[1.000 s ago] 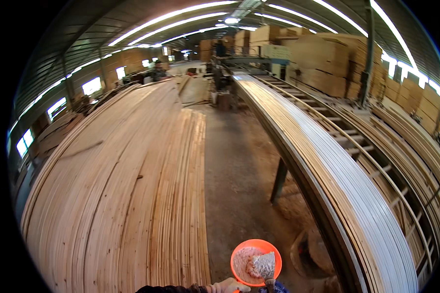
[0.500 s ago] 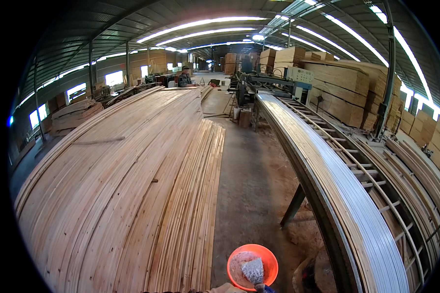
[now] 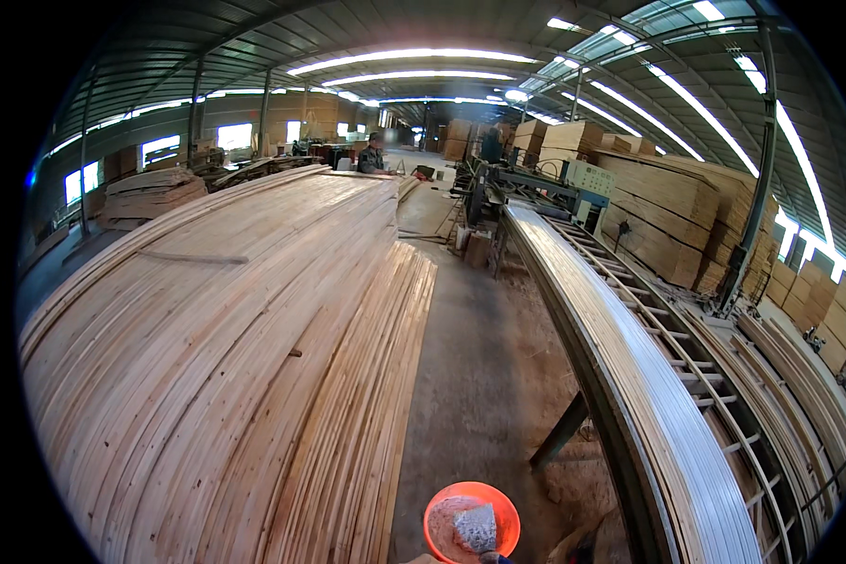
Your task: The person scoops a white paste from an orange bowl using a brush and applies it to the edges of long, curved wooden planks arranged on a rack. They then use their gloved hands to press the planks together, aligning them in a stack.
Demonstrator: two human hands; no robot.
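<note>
An orange bowl (image 3: 510, 528), with a broad scraper (image 3: 477, 528) inside, is flanked by stacked boards (image 3: 235, 404) on its left and a bench leg (image 3: 560, 432) beyond its right, while below it the left hand (image 3: 424, 560) and right hand (image 3: 499, 559) are so cropped that their fingers' grip cannot be told.

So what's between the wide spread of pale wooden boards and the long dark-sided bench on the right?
In the head view, a strip of grey-brown floor runs between them, with a round orange container in front of its near end.
</note>
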